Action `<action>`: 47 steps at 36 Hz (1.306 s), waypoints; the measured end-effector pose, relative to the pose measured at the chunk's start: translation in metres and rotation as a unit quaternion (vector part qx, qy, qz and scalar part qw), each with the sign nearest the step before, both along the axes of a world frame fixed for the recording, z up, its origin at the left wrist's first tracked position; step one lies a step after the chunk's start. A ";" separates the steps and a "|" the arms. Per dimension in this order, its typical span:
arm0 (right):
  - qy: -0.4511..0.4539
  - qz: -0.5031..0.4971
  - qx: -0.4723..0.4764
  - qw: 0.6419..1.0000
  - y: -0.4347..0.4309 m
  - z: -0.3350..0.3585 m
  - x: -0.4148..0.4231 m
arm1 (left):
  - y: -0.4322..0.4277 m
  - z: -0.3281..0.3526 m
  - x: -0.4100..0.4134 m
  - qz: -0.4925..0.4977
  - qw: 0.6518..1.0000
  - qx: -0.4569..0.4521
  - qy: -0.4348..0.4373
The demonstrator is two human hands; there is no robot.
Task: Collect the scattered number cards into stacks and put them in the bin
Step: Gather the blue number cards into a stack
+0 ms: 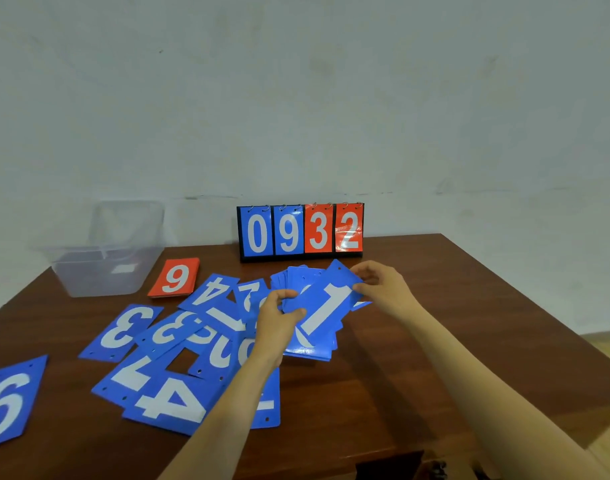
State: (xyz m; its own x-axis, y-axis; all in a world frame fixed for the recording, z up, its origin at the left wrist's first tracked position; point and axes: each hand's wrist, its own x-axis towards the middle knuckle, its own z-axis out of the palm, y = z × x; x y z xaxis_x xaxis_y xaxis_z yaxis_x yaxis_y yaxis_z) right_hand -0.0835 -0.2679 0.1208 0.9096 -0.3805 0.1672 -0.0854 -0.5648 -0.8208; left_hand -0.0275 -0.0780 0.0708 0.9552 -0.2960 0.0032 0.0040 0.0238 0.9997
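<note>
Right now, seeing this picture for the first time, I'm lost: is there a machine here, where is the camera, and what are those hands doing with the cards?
There is no machine here. These are a person's two bare hands, filmed by one camera worn on the head, looking forward and down. The left hand grips a stack of blue cards. The right hand pinches the blue 1 card lying on top of that stack. On the brown table lie loose blue number cards, a red stack showing 9, a clear plastic bin at the far left, and a flip scoreboard reading 0932 at the back.
</note>
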 end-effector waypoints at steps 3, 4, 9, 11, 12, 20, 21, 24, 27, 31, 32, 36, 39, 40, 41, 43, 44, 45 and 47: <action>0.006 0.004 -0.012 1.000 -0.004 -0.003 0.009 | 0.001 -0.001 0.004 -0.015 0.999 0.037 -0.025; 0.013 0.011 -0.009 1.000 -0.004 -0.004 0.012 | 0.001 -0.002 0.005 -0.022 0.998 0.046 -0.030; 0.002 0.034 -0.035 0.999 0.005 -0.015 0.026 | -0.003 -0.003 0.013 -0.044 0.997 0.062 -0.026; -0.015 0.027 -0.052 0.998 0.008 -0.020 0.034 | -0.005 -0.004 0.018 -0.049 0.997 0.064 -0.021; -0.022 0.021 -0.058 0.998 0.009 -0.023 0.038 | -0.006 -0.006 0.020 -0.052 0.996 0.065 -0.017; 0.095 -0.091 -0.096 0.987 -0.019 -0.058 0.085 | -0.010 -0.013 0.037 0.027 0.998 0.030 0.039; 0.137 -0.097 -0.118 0.979 -0.023 -0.064 0.089 | -0.010 -0.014 0.039 0.040 0.998 0.023 0.046; 0.228 -0.087 -0.157 0.957 -0.031 -0.080 0.100 | -0.011 -0.016 0.045 0.053 0.997 0.013 0.062; 0.272 -0.069 -0.173 0.944 -0.035 -0.090 0.105 | -0.011 -0.017 0.049 0.053 0.996 0.016 0.067; 0.284 -0.065 -0.217 0.932 -0.039 -0.089 0.109 | -0.011 -0.020 0.051 0.053 0.996 0.013 0.067; 0.293 -0.062 -0.234 0.925 -0.040 -0.087 0.111 | -0.011 -0.022 0.052 0.053 0.996 0.013 0.069; 0.327 -0.054 -0.271 0.904 -0.039 -0.076 0.115 | -0.012 -0.027 0.055 0.051 0.995 0.017 0.080; 0.346 -0.038 -0.287 0.892 -0.035 -0.071 0.113 | -0.011 -0.029 0.054 0.051 0.995 0.019 0.080; 0.348 -0.034 -0.294 0.889 -0.033 -0.070 0.111 | -0.011 -0.029 0.053 0.051 0.995 0.019 0.079; 0.348 -0.031 -0.303 0.886 -0.030 -0.070 0.109 | -0.010 -0.029 0.052 0.051 0.995 0.018 0.078; 0.346 -0.026 -0.326 0.879 -0.024 -0.072 0.105 | -0.009 -0.028 0.050 0.053 0.996 0.016 0.076; 0.344 -0.020 -0.336 0.877 -0.021 -0.075 0.102 | -0.008 -0.027 0.049 0.054 0.996 0.016 0.076; 0.338 -0.013 -0.345 0.875 -0.018 -0.078 0.099 | -0.006 -0.027 0.047 0.055 0.996 0.016 0.075; 0.312 -0.006 -0.361 0.879 -0.012 -0.084 0.091 | -0.003 -0.026 0.045 0.055 0.996 0.019 0.068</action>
State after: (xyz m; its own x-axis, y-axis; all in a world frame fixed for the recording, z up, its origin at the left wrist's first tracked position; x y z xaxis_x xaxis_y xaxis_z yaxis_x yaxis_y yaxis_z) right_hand 0.0074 -0.2804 0.0363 0.9067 -0.3903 -0.1601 -0.4010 -0.9152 -0.0397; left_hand 0.0175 -0.0815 0.0447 0.9727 -0.1868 -0.1373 0.1385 -0.0067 0.9903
